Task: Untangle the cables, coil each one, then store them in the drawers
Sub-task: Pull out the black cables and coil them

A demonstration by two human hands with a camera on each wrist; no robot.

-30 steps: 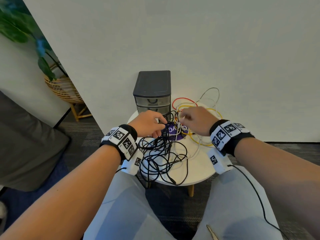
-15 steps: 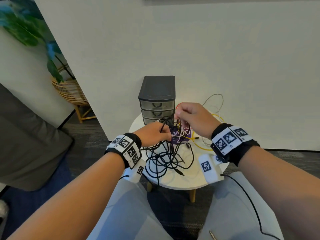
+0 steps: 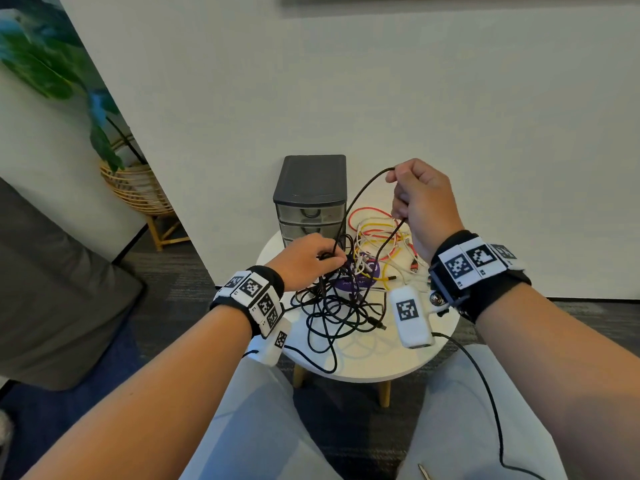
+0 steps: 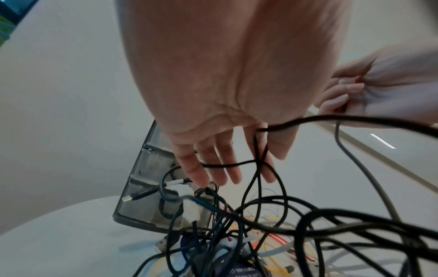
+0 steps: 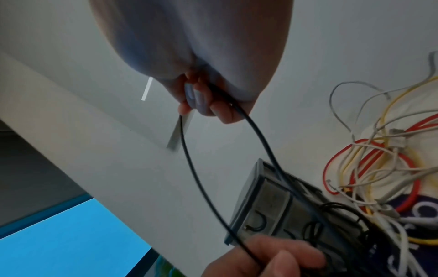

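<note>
a black tangle (image 3: 332,306) of cables lies on the near part of the round white table (image 3: 374,362). the left hand (image 3: 304,261) sits low over it, thumb and forefinger pinching a black cable (image 3: 356,199), the other fingers (image 4: 211,168) loosely straight. that cable arcs up to the right hand (image 3: 422,202), raised above the table with its fingers curled round the strand. behind it, red, yellow and white cables (image 3: 377,230) lie in loose loops. the dark drawers (image 3: 310,199) stand at the table's far edge against the wall, all closed.
</note>
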